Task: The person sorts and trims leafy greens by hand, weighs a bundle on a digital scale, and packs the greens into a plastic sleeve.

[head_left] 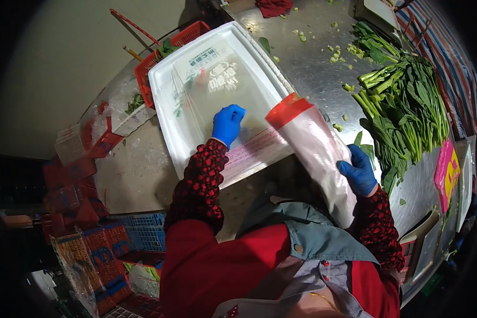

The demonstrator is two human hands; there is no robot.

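My left hand (229,124), in a blue glove, is closed with fingers curled over a stack of clear printed plastic bags (196,114). Whatever its fingertips hold, if anything, is hidden. The bags lie in a white foam tray (160,114). In my right hand (359,168), also blue-gloved, is a long whitish plastic sleeve (320,153) with a red band at its far end. The thumb lies across its side, and the sleeve slants from the tray's right edge toward my body. What is inside it, if anything, does not show.
Bunches of leafy green vegetables (403,103) lie on the metal table (312,58) at the right, with cut stem pieces scattered nearby. Behind the foam tray stands a red basket (144,79). A blue crate (146,231) is at lower left, and a pink-yellow packet (447,174) at far right.
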